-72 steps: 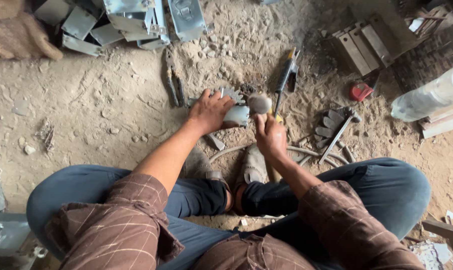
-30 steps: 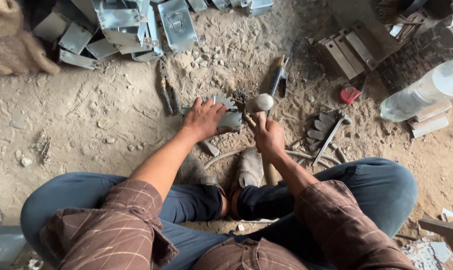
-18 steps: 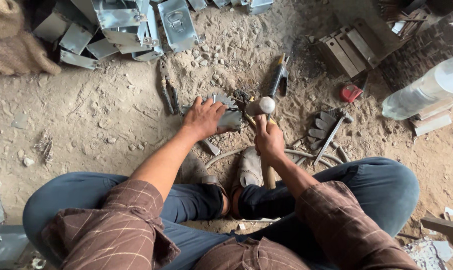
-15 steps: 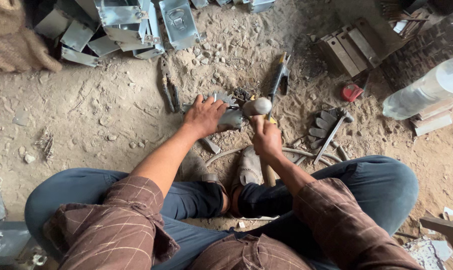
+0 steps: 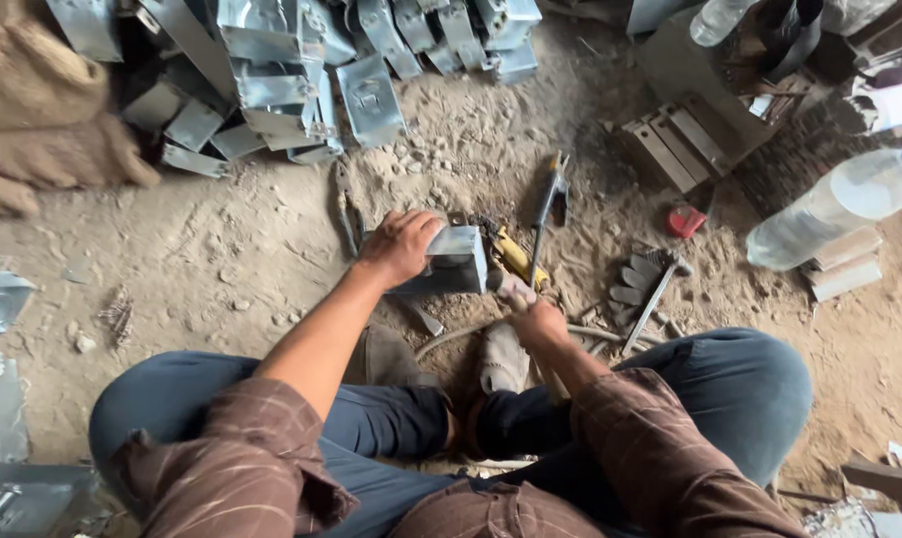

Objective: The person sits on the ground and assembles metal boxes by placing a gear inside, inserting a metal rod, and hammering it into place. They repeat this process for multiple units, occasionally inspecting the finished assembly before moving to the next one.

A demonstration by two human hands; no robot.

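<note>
We sit cross-legged, both forearms reaching up toward the middle of the frame. Our left hand (image 5: 399, 245) lies palm-down, fingers (image 5: 423, 227) curled over and pressing at centre. Our right hand (image 5: 536, 321), slightly lower and to the right, is clenched in a fist, wrist bent, sleeves pushed back.

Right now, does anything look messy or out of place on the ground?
Nothing looks broken or spilled. Tools lie loose in the sand: pliers left of the left hand, a screwdriver beyond the metal box. The plastic bottle lies tipped on its side.
</note>
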